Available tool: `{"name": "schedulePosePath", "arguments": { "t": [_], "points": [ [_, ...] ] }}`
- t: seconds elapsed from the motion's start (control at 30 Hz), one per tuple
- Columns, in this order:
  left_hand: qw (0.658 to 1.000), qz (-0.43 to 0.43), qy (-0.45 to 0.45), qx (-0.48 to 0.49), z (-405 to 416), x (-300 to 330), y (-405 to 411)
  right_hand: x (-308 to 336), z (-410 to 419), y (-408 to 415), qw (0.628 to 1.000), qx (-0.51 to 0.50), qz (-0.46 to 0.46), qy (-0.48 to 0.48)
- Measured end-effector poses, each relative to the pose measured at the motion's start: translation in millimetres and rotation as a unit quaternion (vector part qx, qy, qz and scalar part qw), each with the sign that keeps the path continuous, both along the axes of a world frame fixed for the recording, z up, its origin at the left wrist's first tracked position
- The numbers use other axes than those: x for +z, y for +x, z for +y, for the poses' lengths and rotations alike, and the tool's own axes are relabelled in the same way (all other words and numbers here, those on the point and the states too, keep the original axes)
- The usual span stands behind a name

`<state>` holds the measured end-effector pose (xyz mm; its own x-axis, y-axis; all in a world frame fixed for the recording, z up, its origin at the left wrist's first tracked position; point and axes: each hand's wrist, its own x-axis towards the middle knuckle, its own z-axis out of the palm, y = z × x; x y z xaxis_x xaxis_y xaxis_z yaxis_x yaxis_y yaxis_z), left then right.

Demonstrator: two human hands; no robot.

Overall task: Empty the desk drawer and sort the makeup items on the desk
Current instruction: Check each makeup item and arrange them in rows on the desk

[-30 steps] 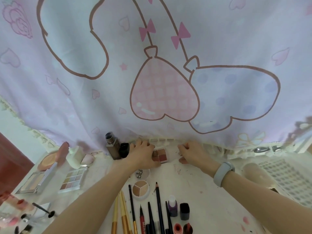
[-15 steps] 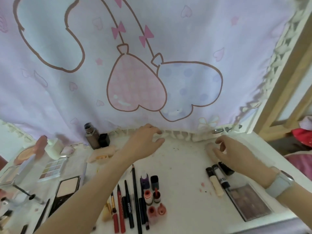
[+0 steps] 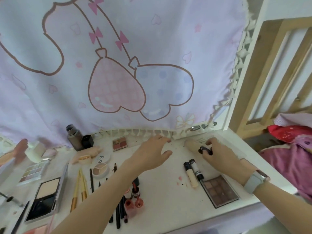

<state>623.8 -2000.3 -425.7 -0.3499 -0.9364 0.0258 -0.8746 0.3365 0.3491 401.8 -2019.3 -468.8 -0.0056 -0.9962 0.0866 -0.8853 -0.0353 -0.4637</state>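
The right hand [image 3: 217, 153] is now pinching a small black tube [image 3: 205, 149] in its grip near the back right of the white desk [image 3: 162, 186], where 0.5 s ago its fingers were curled over the desk with nothing between them and a black tube was lying beside the 2 tubes below. That hand, wearing a pale grey wristband [image 3: 255, 180], is sitting just in front of a beige rounded object [image 3: 191, 146] by the curtain's frilled hem. The left hand [image 3: 152, 153] is hovering over the middle of the desk with its grip spread and empty, much as it was 0.5 s ago, fingertips reaching toward the hem of the pink and lilac curtain [image 3: 118, 73]. Below the right hand, a beige concealer tube [image 3: 190, 175] and a white-and-black tube [image 3: 195, 168] are lying side by side, touching, with a brown eyeshadow palette [image 3: 219, 190] just beside them toward the desk's front edge. A small pink blush palette [image 3: 120, 143] is now showing near the back, left of the left hand; it was out of sight 0.5 s ago. Further left, a dark square bottle [image 3: 75, 139] is standing upright against the curtain, and an open powder compact [image 3: 44, 198] is lying flat. Pencils and small red bottles [image 3: 135, 193] are lying partly hidden under the left forearm.
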Motion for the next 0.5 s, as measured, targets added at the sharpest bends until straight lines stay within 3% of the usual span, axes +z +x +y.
{"name": "schedulePosePath", "arguments": {
  "t": [0.13, 0.33, 0.4, 0.5],
  "points": [
    [1.000, 0.025, -0.002, -0.019, -4, -7, -20, 28, -11, -7, 0.987, -0.033, -0.160, 0.008],
    [0.990, 0.139, -0.003, 0.005, -14, -2, -41, 67, -4, 0, 0.962, 0.031, -0.268, -0.043],
    [0.982, 0.179, -0.053, 0.029, -16, 7, -38, 82, -4, 4, 0.954, 0.043, -0.289, -0.065],
    [0.985, 0.126, -0.116, 0.011, -12, 25, -31, 102, -10, 15, 0.955, 0.039, -0.274, -0.105]
  ]
}}
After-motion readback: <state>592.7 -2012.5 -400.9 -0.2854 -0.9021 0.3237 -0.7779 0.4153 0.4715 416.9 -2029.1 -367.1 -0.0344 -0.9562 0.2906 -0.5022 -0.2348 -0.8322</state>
